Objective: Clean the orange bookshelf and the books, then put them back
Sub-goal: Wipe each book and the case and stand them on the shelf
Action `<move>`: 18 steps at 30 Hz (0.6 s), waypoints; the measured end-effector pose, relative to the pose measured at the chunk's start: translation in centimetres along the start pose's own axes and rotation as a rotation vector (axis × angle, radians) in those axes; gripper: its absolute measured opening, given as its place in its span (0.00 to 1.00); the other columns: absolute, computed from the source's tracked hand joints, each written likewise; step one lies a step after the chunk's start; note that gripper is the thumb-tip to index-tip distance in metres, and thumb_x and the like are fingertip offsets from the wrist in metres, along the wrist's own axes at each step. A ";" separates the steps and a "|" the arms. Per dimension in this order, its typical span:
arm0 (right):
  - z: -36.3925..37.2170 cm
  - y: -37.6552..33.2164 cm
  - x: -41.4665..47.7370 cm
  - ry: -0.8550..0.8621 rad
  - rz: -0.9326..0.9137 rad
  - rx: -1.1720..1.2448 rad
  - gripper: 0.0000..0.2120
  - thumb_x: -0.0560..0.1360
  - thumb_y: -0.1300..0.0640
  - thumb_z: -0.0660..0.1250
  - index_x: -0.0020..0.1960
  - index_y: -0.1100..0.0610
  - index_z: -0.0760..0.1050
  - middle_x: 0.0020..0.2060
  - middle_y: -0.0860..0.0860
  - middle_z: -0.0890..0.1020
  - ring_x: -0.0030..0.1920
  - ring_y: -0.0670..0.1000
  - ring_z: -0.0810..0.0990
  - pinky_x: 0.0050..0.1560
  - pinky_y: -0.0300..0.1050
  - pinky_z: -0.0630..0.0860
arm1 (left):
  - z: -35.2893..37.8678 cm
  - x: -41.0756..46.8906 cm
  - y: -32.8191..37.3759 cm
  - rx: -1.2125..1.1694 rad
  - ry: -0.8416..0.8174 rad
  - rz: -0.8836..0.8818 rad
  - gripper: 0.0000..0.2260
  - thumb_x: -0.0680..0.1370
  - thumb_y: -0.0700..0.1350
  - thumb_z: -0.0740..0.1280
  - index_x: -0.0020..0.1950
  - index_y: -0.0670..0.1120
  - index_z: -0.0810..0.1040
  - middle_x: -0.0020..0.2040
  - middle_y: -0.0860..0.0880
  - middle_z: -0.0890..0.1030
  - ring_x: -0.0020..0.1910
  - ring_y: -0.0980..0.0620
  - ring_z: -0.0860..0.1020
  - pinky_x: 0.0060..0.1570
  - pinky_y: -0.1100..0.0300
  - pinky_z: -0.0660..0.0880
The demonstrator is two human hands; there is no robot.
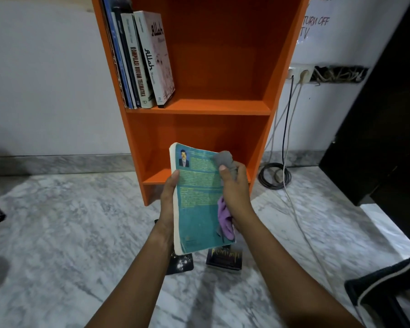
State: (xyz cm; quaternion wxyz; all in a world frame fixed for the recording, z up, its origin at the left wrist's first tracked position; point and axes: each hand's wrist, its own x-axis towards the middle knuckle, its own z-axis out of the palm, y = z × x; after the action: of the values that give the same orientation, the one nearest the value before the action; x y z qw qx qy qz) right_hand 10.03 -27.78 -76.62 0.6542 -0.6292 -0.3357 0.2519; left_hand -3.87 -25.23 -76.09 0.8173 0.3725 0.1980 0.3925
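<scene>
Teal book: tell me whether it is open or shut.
Shut. The teal book shows only its back cover, pages closed along the edge the left hand grips; the right hand presses a cloth on it.

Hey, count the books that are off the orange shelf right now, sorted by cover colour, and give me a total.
Teal: 1, the teal book in the left hand.
Dark: 2, the starry book and the purple-lettered book on the floor.
Total: 3 in view.
</scene>
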 end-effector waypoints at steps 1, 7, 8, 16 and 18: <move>-0.1 0.2 0.2 0.009 0.059 0.043 0.09 0.84 0.54 0.62 0.54 0.60 0.68 0.41 0.51 0.72 0.39 0.50 0.71 0.41 0.47 0.69 | -0.3 0.2 0.3 -0.008 0.007 0.023 0.30 0.65 0.67 0.73 0.59 0.49 0.86 0.58 0.41 0.84 0.50 0.43 0.84 0.47 0.48 0.82; -1.2 1.8 -0.7 -0.159 0.333 0.259 0.13 0.74 0.50 0.71 0.51 0.58 0.77 0.49 0.59 0.82 0.48 0.56 0.81 0.50 0.54 0.75 | -1.8 1.7 2.1 -0.219 0.105 0.078 0.41 0.74 0.68 0.64 0.78 0.43 0.66 0.76 0.33 0.65 0.69 0.32 0.69 0.72 0.33 0.61; -1.3 2.1 -1.1 -0.296 0.393 0.336 0.17 0.72 0.48 0.74 0.56 0.57 0.80 0.54 0.59 0.84 0.54 0.58 0.84 0.58 0.56 0.77 | -2.0 1.9 2.4 -0.238 0.072 0.061 0.42 0.75 0.69 0.63 0.79 0.42 0.64 0.78 0.32 0.61 0.71 0.30 0.65 0.73 0.32 0.56; -1.8 1.7 -0.6 -0.186 0.234 0.356 0.28 0.70 0.59 0.79 0.69 0.51 0.78 0.63 0.52 0.83 0.61 0.53 0.84 0.62 0.51 0.79 | -2.5 3.4 4.4 0.326 0.387 0.098 0.24 0.77 0.58 0.67 0.71 0.49 0.75 0.67 0.45 0.80 0.60 0.43 0.81 0.60 0.47 0.77; -1.9 0.6 -0.6 -0.069 0.074 0.192 0.19 0.74 0.61 0.76 0.62 0.47 0.79 0.52 0.37 0.85 0.52 0.38 0.83 0.50 0.35 0.80 | -2.0 3.6 4.5 0.629 0.653 0.167 0.19 0.76 0.54 0.71 0.66 0.54 0.77 0.62 0.51 0.79 0.58 0.49 0.80 0.60 0.48 0.77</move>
State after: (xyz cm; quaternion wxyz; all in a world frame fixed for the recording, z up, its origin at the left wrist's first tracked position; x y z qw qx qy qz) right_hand 11.17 -29.42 -77.22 0.6899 -0.5665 -0.3088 0.3283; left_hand -5.10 -19.57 -74.07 0.5250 0.4740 0.5238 0.4747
